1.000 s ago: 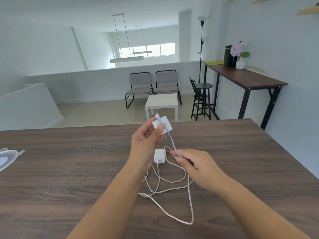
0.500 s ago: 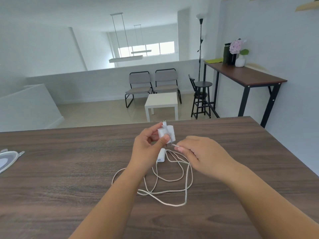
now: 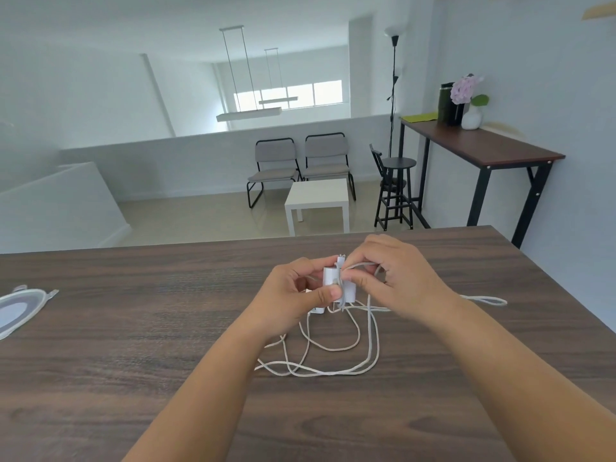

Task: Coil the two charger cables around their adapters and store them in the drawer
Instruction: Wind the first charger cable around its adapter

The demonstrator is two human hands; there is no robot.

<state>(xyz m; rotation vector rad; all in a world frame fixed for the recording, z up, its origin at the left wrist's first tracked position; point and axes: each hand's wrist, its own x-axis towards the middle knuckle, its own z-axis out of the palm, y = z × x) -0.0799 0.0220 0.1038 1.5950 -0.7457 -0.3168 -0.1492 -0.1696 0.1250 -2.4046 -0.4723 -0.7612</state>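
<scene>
My left hand [image 3: 293,295] pinches a white charger adapter [image 3: 336,280] just above the dark wooden table [image 3: 133,328]. My right hand [image 3: 396,278] pinches its white cable [image 3: 360,265] and holds a strand against the adapter's side. The rest of the white cables [image 3: 333,358] lies in loose loops on the table under my hands, with one loop [image 3: 490,300] stretching out to the right. A second white adapter [image 3: 316,309] lies on the table below my left hand, mostly hidden. No drawer is in view.
A clear lidded container [image 3: 20,305] sits at the table's left edge. Beyond the table's far edge stand a white side table [image 3: 318,195], two grey chairs [image 3: 300,161], a black stool [image 3: 396,191] and a high desk [image 3: 480,148] by the right wall.
My right hand has come up from the table and moved to the adapter, carrying the cable around it. The loose loops shifted and one loop now trails out to the right.
</scene>
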